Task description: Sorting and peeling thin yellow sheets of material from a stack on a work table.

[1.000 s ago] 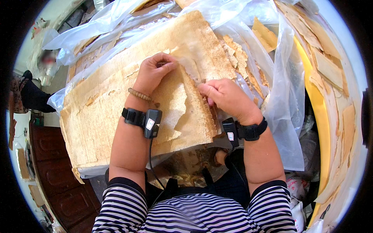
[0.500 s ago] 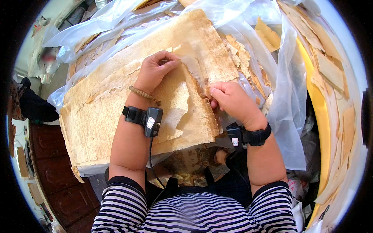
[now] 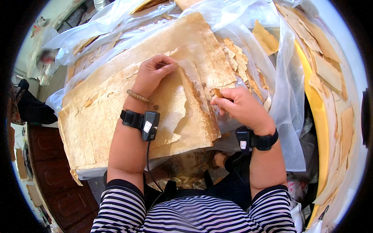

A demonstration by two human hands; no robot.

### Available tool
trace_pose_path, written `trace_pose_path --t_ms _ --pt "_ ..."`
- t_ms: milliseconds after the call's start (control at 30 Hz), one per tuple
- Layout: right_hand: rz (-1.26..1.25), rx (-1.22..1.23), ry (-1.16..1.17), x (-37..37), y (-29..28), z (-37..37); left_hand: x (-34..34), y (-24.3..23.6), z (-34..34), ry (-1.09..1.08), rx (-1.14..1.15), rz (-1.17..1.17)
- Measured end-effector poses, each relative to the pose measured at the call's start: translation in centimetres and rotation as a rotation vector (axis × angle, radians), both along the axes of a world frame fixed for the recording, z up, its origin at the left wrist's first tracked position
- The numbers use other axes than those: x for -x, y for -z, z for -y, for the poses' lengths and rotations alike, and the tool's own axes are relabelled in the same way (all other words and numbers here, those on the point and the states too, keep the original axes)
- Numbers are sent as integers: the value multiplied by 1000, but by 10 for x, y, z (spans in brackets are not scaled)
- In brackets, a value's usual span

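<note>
A stack of thin, mottled tan sheets (image 3: 89, 136) with torn, flaky edges lies before me on translucent plastic. My left hand (image 3: 154, 77) pinches the edge of a thin upper layer near the middle of the stack. My right hand (image 3: 243, 106) is closed on a small brown scrap (image 3: 217, 92) beside the ragged, darker edge running down the right part of the sheets. Both wrists carry black strapped devices, and a beaded bracelet circles the left wrist.
Crumpled plastic sheeting (image 3: 287, 124) and broken flakes (image 3: 237, 58) surround the stack. Tall yellow and tan boards (image 3: 316, 101) line the right side. A dark wooden panelled piece (image 3: 54, 163) and a black fabric item (image 3: 35, 105) are at the left.
My right hand has moved right and slightly down, away from the torn edge, with a brown scrap now showing in its fingers. My left hand has shifted slightly down.
</note>
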State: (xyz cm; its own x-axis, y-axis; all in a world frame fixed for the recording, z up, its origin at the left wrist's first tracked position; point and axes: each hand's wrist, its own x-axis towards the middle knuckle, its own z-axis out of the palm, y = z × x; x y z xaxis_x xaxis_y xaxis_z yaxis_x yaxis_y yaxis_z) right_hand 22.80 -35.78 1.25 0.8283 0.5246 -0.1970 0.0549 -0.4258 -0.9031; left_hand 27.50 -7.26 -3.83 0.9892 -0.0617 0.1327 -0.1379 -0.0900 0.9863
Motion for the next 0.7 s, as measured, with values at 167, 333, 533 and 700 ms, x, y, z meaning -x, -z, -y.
trace_pose_path --t_ms 167,333,533,700 --pt "48 18 -116 4 11 -5 -1 0 3 -23 10 -7" --pt "290 216 -243 11 9 -11 0 -2 1 -17 -35 -7" --pt "-3 72 -278 2 -3 0 -1 0 -2 -4 45 -17" --pt "-116 25 -143 8 -6 12 0 -1 -2 19 17 -17"
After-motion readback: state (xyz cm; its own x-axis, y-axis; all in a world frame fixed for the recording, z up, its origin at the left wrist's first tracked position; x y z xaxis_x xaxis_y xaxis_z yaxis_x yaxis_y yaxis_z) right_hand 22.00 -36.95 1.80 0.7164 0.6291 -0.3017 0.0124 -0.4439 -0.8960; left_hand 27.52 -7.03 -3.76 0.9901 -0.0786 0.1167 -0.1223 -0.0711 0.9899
